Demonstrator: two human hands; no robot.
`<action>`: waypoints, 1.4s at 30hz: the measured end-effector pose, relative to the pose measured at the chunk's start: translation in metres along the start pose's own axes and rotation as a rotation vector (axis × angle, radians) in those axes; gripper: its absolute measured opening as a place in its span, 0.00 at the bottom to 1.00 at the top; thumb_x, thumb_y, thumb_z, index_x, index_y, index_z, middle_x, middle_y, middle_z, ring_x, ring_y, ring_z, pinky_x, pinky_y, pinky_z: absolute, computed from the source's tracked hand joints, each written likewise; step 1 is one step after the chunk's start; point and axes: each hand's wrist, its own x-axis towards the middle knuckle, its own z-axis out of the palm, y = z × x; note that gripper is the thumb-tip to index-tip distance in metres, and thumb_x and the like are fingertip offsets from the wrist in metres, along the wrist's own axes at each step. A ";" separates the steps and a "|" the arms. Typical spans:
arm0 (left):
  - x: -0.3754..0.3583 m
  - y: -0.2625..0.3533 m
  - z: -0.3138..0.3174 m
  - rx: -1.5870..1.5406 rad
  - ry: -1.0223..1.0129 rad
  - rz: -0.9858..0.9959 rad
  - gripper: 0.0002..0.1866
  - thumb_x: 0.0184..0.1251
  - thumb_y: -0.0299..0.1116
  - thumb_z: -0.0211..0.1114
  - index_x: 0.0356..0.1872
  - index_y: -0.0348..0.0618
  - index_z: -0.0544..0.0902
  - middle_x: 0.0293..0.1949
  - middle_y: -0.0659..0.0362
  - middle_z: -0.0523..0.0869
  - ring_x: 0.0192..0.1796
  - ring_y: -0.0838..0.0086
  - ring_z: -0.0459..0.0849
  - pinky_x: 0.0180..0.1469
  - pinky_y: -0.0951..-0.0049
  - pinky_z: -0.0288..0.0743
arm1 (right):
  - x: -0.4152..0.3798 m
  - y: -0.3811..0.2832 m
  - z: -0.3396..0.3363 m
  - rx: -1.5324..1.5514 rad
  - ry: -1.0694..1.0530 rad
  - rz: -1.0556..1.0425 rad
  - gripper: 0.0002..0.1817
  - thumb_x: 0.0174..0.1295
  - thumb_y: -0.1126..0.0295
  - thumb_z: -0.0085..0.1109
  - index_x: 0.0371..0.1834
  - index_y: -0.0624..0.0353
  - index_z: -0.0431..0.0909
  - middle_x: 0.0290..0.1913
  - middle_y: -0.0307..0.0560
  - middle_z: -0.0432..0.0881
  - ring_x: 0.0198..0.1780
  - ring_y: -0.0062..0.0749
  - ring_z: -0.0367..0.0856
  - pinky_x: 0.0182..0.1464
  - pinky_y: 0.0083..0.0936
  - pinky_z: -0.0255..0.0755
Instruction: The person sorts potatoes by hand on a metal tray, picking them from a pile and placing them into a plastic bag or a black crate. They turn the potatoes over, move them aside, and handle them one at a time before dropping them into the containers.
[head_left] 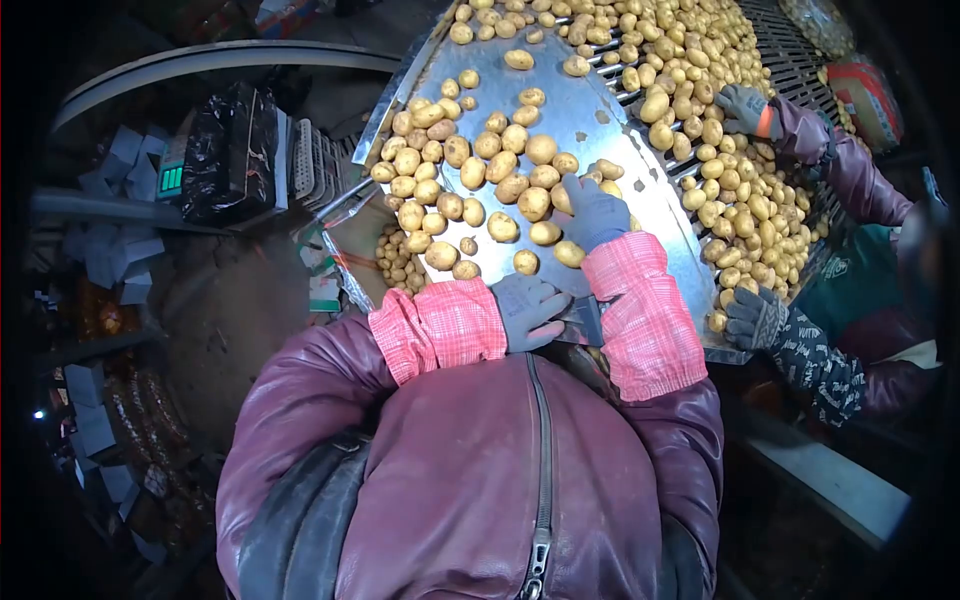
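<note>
potatoes [503, 167] on metal tray [640, 180], more on slatted rack [790, 60] to right, scale [172, 165] left of tray

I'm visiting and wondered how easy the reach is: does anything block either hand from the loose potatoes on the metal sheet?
Nothing visible does. The gloved right hand is already among the potatoes on the sheet, and the left hand lies just short of the nearest one.

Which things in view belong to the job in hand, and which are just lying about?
Job, apparently:
- left hand, right hand
- potatoes
- metal tray
- co-worker's gloved hands

Probably just lying about:
- black plastic
- slotted crate
- pale pieces at far left
</note>
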 end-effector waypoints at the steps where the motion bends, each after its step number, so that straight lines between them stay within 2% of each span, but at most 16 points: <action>1: 0.000 -0.001 0.000 0.004 -0.003 0.002 0.18 0.65 0.40 0.61 0.51 0.38 0.77 0.34 0.51 0.79 0.37 0.56 0.80 0.39 0.60 0.74 | 0.000 0.005 -0.003 0.063 -0.017 0.000 0.28 0.58 0.55 0.63 0.62 0.45 0.68 0.46 0.51 0.80 0.42 0.51 0.84 0.43 0.42 0.77; 3: -0.001 -0.002 0.000 -0.044 -0.051 -0.031 0.18 0.65 0.39 0.61 0.50 0.39 0.76 0.36 0.50 0.79 0.39 0.54 0.80 0.41 0.58 0.74 | -0.014 0.019 -0.009 0.401 0.038 0.012 0.27 0.60 0.56 0.63 0.62 0.49 0.70 0.36 0.50 0.85 0.39 0.47 0.85 0.39 0.35 0.77; 6: -0.001 0.001 0.000 -0.084 -0.021 -0.036 0.17 0.66 0.38 0.60 0.50 0.39 0.76 0.37 0.50 0.80 0.39 0.54 0.81 0.41 0.58 0.75 | -0.056 0.044 -0.022 1.331 -0.086 0.193 0.24 0.62 0.58 0.57 0.59 0.54 0.71 0.42 0.52 0.83 0.42 0.41 0.85 0.36 0.28 0.76; 9: 0.015 0.013 -0.030 -0.019 0.050 -0.214 0.16 0.68 0.37 0.60 0.51 0.38 0.77 0.38 0.48 0.81 0.39 0.53 0.82 0.42 0.58 0.76 | -0.111 0.042 -0.029 1.786 0.311 0.116 0.20 0.64 0.58 0.55 0.53 0.59 0.74 0.38 0.49 0.82 0.36 0.33 0.81 0.31 0.23 0.73; 12: 0.041 -0.008 -0.046 0.123 0.203 -0.417 0.16 0.68 0.38 0.59 0.53 0.44 0.76 0.43 0.49 0.81 0.43 0.50 0.82 0.44 0.54 0.77 | -0.147 0.055 -0.016 1.739 0.469 0.238 0.17 0.69 0.57 0.49 0.45 0.61 0.76 0.35 0.48 0.81 0.32 0.29 0.78 0.28 0.23 0.71; 14: 0.064 -0.024 -0.054 0.284 -0.007 -0.692 0.18 0.67 0.38 0.61 0.54 0.43 0.75 0.48 0.48 0.80 0.48 0.50 0.82 0.48 0.55 0.77 | -0.169 0.051 -0.032 1.879 0.259 0.526 0.20 0.72 0.53 0.44 0.36 0.59 0.77 0.32 0.46 0.82 0.32 0.27 0.79 0.27 0.22 0.69; 16: 0.076 -0.054 -0.036 0.393 -0.148 -0.661 0.19 0.66 0.39 0.62 0.55 0.44 0.74 0.51 0.48 0.78 0.50 0.50 0.82 0.50 0.55 0.77 | -0.175 0.053 -0.008 1.928 0.358 0.403 0.21 0.72 0.52 0.45 0.35 0.59 0.77 0.31 0.45 0.82 0.32 0.26 0.80 0.26 0.22 0.69; 20: 0.087 -0.055 -0.033 0.398 -0.241 -0.713 0.22 0.63 0.40 0.65 0.56 0.45 0.72 0.58 0.47 0.75 0.53 0.50 0.81 0.52 0.54 0.76 | -0.186 0.048 0.005 1.945 0.291 0.157 0.18 0.68 0.59 0.51 0.46 0.65 0.76 0.42 0.52 0.81 0.39 0.34 0.83 0.34 0.28 0.79; 21: 0.088 -0.045 -0.034 0.402 -0.178 -0.729 0.22 0.63 0.39 0.66 0.56 0.45 0.75 0.56 0.46 0.78 0.53 0.51 0.82 0.53 0.57 0.77 | -0.185 0.051 0.008 2.096 0.146 0.087 0.25 0.62 0.64 0.56 0.60 0.67 0.69 0.50 0.57 0.78 0.42 0.39 0.83 0.39 0.32 0.82; 25: 0.082 0.005 -0.013 -0.001 0.169 -0.685 0.25 0.62 0.41 0.70 0.58 0.45 0.78 0.47 0.50 0.84 0.46 0.64 0.84 0.47 0.67 0.77 | -0.187 0.051 0.013 2.127 0.055 -0.002 0.43 0.54 0.67 0.60 0.75 0.58 0.53 0.56 0.59 0.73 0.41 0.40 0.82 0.36 0.33 0.82; 28: 0.100 0.032 -0.011 -0.178 0.133 -0.297 0.28 0.62 0.44 0.70 0.61 0.46 0.77 0.42 0.55 0.86 0.35 0.75 0.82 0.38 0.71 0.76 | -0.187 0.055 0.006 2.194 -0.016 -0.062 0.42 0.55 0.69 0.59 0.76 0.55 0.53 0.56 0.59 0.74 0.38 0.39 0.82 0.34 0.32 0.82; 30: 0.121 0.015 -0.042 -0.120 0.042 -0.710 0.25 0.66 0.47 0.66 0.61 0.47 0.78 0.48 0.51 0.86 0.43 0.69 0.84 0.46 0.71 0.78 | -0.188 0.064 0.000 2.171 -0.065 -0.007 0.39 0.58 0.69 0.57 0.75 0.52 0.55 0.54 0.58 0.75 0.35 0.37 0.82 0.31 0.31 0.81; 32: 0.124 -0.074 -0.047 0.154 0.067 -0.681 0.26 0.67 0.40 0.62 0.66 0.51 0.72 0.57 0.48 0.82 0.57 0.53 0.82 0.58 0.61 0.75 | -0.185 0.072 0.004 2.208 -0.080 -0.002 0.36 0.60 0.69 0.56 0.74 0.53 0.56 0.54 0.57 0.75 0.35 0.37 0.82 0.29 0.30 0.80; 33: 0.141 -0.087 -0.060 0.348 -0.191 -0.827 0.28 0.65 0.38 0.61 0.67 0.54 0.70 0.62 0.48 0.78 0.60 0.51 0.79 0.61 0.59 0.74 | -0.185 0.071 0.001 2.214 -0.053 0.024 0.34 0.61 0.69 0.56 0.72 0.55 0.58 0.53 0.56 0.75 0.34 0.36 0.82 0.29 0.30 0.80; 37: 0.148 -0.131 -0.079 0.358 -0.536 -0.638 0.29 0.59 0.39 0.64 0.65 0.61 0.73 0.61 0.50 0.78 0.60 0.50 0.79 0.60 0.57 0.74 | -0.173 0.062 -0.009 2.148 0.129 0.173 0.32 0.64 0.63 0.53 0.72 0.56 0.58 0.55 0.61 0.75 0.30 0.34 0.81 0.24 0.29 0.79; 42: 0.143 -0.131 -0.071 0.009 -0.164 -0.609 0.30 0.53 0.38 0.70 0.61 0.55 0.77 0.52 0.48 0.81 0.54 0.53 0.82 0.55 0.61 0.78 | -0.168 0.052 -0.027 1.971 0.100 0.246 0.34 0.68 0.47 0.47 0.72 0.54 0.59 0.60 0.59 0.74 0.39 0.40 0.84 0.25 0.30 0.80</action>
